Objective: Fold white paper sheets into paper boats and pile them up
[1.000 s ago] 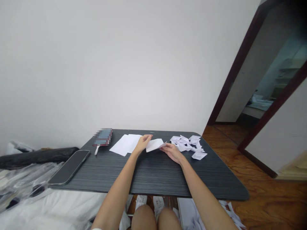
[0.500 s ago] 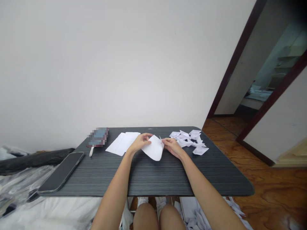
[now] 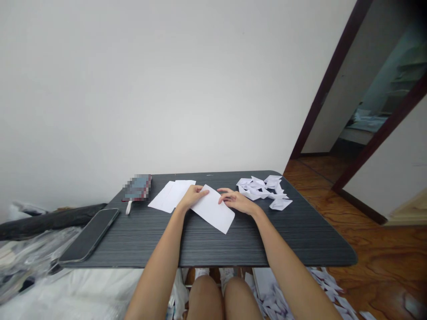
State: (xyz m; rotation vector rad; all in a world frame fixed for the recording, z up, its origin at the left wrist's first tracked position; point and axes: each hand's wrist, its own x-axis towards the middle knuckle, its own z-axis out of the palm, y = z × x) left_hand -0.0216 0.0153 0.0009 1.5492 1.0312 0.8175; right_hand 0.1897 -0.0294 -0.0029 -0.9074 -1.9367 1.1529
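A white rectangular sheet of paper point(image 3: 213, 211) lies slanted over the dark table, nearly flat. My left hand point(image 3: 196, 195) is closed on its upper left part, thumb on top. Over the sheet's right edge hovers my right hand point(image 3: 235, 201), fingers spread and holding nothing; whether a fingertip touches the paper I cannot tell. Left of my left hand lie other white sheets point(image 3: 167, 197), partly overlapping. Beyond my right hand is a group of folded white paper pieces point(image 3: 255, 186).
The dark table point(image 3: 150, 249) stands against a white wall. A phone point(image 3: 90, 235) lies at its left edge, and a blurred-out item point(image 3: 137, 187) with a white stick-like end sits further back. More folded paper pieces point(image 3: 275, 302) lie below the table. A doorway opens at right.
The sheet has gone from bent up to almost flat. My right hand has let go of its corner, and its fingers have spread. The view has shifted slightly.
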